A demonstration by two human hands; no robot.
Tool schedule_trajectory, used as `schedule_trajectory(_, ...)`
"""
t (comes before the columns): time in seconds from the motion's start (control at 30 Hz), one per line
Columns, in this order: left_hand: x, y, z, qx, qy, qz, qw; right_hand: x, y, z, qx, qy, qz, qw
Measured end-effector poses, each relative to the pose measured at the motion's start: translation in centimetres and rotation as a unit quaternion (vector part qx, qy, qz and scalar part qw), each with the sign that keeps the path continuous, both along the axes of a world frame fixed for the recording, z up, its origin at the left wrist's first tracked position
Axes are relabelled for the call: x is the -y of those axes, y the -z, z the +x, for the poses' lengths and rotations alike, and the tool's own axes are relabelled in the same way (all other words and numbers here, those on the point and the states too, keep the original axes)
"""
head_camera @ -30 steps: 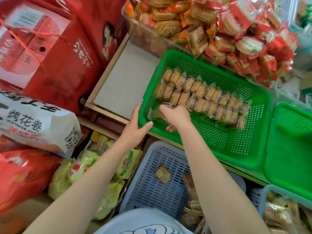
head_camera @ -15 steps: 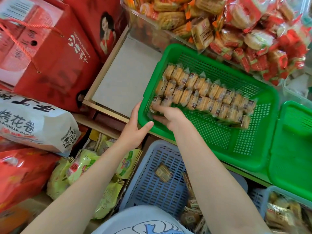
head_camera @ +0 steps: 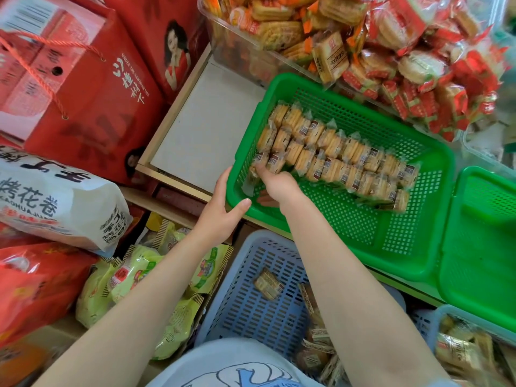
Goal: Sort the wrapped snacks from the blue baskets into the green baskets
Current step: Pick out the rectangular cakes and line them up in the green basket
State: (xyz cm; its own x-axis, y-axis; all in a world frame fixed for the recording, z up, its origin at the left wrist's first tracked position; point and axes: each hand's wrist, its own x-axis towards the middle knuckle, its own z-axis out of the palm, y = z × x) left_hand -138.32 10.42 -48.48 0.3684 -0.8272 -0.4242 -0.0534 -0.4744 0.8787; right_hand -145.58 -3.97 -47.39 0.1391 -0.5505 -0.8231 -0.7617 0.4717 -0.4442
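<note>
Fingers of the left hand (head_camera: 220,210) clamp the green basket (head_camera: 363,247) rim (steadying it) while the right hand (head_camera: 279,185) pinches a wrapped biscuit (head_camera: 258,163) into its row.

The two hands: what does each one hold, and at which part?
The left hand grips the green basket at its near-left corner rim. The right hand pinches a wrapped snack at its near end.

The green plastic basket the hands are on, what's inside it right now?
The green plastic basket holds two tidy rows of clear-wrapped yellow biscuits. The right hand reaches in at the rows' near end, hiding whatever lies beneath it. The left hand grips the rim.
</note>
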Motion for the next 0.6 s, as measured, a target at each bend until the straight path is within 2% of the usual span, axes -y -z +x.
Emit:
schedule_trajectory(0.13, 0.1, -0.2, 0.0, 0.005, -0.003, 0.004, 1.0, -0.4, 0.6, 0.9, 0.029, 0.003, -0.024, 0.999)
schedule_trajectory(0.3, 0.0, -0.4, 0.0, 0.006, -0.001, 0.008, 1.0, 0.5, 0.6, 0.8, 0.062, 0.073, -0.061, 0.994)
schedule_trajectory(0.43, 0.0, -0.7, -0.1, 0.007, -0.003, 0.007, 1.0, 0.4, 0.9, 0.4, 0.022, 0.042, -0.077, 0.996)
schedule_trajectory(0.6, 0.0, -0.6, 0.0, 0.026, 0.004, 0.014, 1.0, 0.8, -0.9, -0.4, 0.009, -0.001, -0.028, 1.0)
